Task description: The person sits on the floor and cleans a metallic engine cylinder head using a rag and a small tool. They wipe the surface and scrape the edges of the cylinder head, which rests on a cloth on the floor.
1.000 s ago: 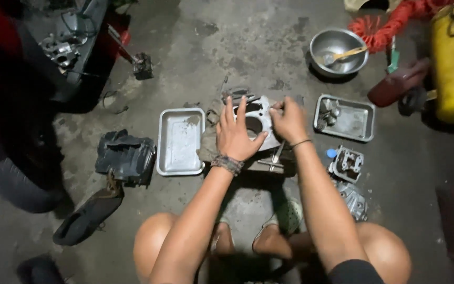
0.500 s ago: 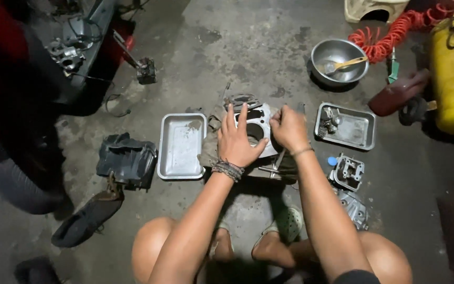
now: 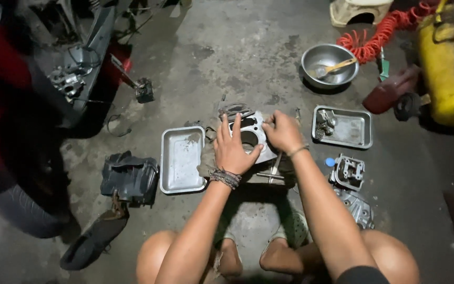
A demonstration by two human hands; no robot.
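I squat on a concrete floor over a grey metal engine cylinder block (image 3: 252,138) with a round bore. My left hand (image 3: 232,148), with a braided band at the wrist, lies flat on the block's left side, fingers spread. My right hand (image 3: 282,131) presses on the block's upper right corner, fingers curled over its edge. A thin gasket (image 3: 236,110) lies just beyond the block. Long metal studs (image 3: 271,172) lie below it near my wrists.
An empty metal tray (image 3: 182,159) sits left of the block; a second tray (image 3: 344,127) with small parts sits right. A steel bowl (image 3: 329,65) with a spoon, a cylinder head (image 3: 347,172), a yellow can (image 3: 452,68), a red coiled hose (image 3: 379,37) and a motorcycle (image 3: 53,79) surround me.
The view has shifted slightly. Both hands stay on the cylinder block, my right hand shifting a little toward its upper right corner.
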